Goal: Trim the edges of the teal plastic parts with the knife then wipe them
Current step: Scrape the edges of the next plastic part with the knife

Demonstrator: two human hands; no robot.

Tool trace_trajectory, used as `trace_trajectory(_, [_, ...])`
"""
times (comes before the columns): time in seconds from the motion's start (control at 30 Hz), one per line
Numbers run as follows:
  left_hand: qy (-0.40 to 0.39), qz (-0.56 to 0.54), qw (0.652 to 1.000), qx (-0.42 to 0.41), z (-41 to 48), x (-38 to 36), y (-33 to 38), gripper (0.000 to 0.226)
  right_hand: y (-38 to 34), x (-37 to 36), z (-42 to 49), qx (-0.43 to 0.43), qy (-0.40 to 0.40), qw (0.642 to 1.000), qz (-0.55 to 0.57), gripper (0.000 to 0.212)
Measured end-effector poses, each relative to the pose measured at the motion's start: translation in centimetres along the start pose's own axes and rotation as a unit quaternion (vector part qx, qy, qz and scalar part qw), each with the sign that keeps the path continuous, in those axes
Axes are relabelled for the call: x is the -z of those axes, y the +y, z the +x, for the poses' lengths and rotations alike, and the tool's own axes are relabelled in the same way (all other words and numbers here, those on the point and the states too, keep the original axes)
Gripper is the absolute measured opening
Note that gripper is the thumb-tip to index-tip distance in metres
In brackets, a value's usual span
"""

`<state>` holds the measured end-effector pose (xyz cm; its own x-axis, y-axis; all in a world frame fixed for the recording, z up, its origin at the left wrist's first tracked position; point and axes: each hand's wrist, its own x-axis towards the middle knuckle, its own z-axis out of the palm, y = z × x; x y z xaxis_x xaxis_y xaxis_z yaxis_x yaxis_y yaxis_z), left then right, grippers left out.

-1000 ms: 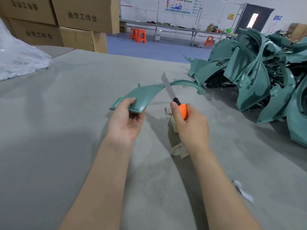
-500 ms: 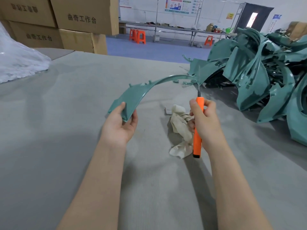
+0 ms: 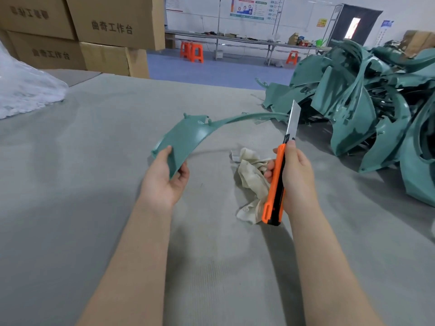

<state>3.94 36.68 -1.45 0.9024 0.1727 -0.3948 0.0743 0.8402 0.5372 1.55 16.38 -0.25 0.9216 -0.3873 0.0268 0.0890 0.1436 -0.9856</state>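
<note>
Left hand: fingers grasp wide end of curved, glossy teal plastic part, raised over grey ribbed mat | Right hand: fingers clench orange knife, steel blade upright | Crumpled cream cloth on mat between hands | Heap of teal parts at right

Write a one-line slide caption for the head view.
Left hand holds a curved teal part; right hand grips an orange knife, blade extended upward.

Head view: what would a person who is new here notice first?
The orange knife stands out, held upright in the right hand at the centre, blade out. Left of it, the left hand holds a curved teal part above the grey table. A big pile of teal parts fills the right side.
</note>
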Motion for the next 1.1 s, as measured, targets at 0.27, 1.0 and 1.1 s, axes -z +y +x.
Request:
trace_trajectory(0.27, [0.01,0.067,0.998,-0.02,-0.2,0.0,0.0,0.004,0.0,0.2,0.0,-0.016,0.014,1.0,0.005,0.041])
trace_trajectory(1.0, [0.018,0.079,0.994,-0.068,-0.4,-0.4,-0.3,0.004,1.6,-3.1,-1.5,0.082,-0.102,0.975,-0.178,0.041])
trace_trajectory(1.1, [0.019,0.075,0.995,-0.064,-0.5,-0.6,-0.5,0.005,1.8,-3.4,-1.7,0.096,-0.114,0.972,-0.182,0.04])
